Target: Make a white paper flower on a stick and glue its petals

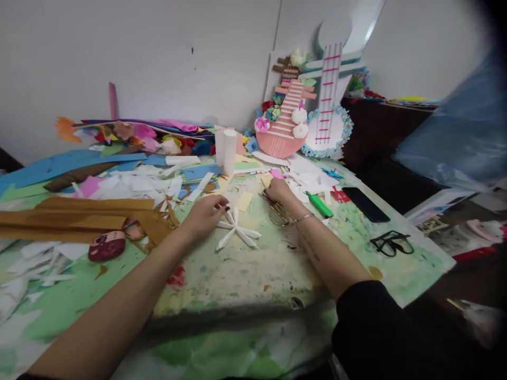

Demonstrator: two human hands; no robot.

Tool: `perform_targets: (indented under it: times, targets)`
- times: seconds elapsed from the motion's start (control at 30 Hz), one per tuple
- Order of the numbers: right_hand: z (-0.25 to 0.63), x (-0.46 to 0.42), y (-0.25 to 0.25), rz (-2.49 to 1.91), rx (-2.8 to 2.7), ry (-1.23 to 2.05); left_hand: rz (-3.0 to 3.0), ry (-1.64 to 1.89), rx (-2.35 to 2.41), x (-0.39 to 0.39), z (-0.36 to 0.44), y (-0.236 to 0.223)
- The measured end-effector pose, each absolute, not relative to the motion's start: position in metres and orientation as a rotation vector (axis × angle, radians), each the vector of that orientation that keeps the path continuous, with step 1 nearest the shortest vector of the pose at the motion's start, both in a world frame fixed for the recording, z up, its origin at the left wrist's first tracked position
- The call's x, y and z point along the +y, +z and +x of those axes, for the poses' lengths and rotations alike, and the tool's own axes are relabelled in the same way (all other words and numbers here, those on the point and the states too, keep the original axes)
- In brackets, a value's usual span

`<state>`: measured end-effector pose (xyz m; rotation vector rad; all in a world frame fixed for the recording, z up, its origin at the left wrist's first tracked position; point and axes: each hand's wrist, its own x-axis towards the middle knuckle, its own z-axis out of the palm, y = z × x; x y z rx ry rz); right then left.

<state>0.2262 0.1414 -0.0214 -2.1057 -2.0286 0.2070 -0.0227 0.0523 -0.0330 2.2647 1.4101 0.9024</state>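
Rests left hand (206,215) at paper star (236,229), right hand (278,191) by scissors (279,210). Cannot tell either grip as spread or pinching.

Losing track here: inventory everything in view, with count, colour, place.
Paper star: one, white, beside left hand
Scissors: one, gold, at right wrist
Slim tool: one, green, centre right
Phone: one, black, right
Glasses: one pair, black, right
Rounded object: one, maroon, left
Folded paper: several, brown, left
Paper pieces: many, white, blue, back, left
Flowers: many, mixed, back left
Rolls: apparently two, white, back centre
Instrument models: two or more, pink, white, back
Bag: one, blue, right
Table: one, stained green, centre
Left hand: one, at star
Right hand: one, at scissors
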Motion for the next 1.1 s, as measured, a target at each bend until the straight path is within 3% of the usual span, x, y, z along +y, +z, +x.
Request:
perform_targets:
  times: [0.3,0.53,0.63,0.83,1.1]
  targets:
    - [0.219,0.133,-0.003,-2.013,-1.860,-0.006,2.359,0.787,1.371,0.052,-0.008,-0.042]
    - [0.217,0.099,0.035,-1.353,-1.548,-0.094,2.342,0.767,1.478,0.049,-0.002,-0.041]
    - [0.206,0.085,0.031,-1.367,-1.608,0.168,2.158,0.855,1.490,0.047,0.000,-0.038]
    - [0.190,0.051,0.009,-1.228,-1.647,1.319,1.555,1.169,1.003,0.038,0.002,-0.023]
    - [0.185,0.030,0.008,-0.994,-1.662,1.614,1.413,1.415,0.828,0.038,-0.008,-0.019]
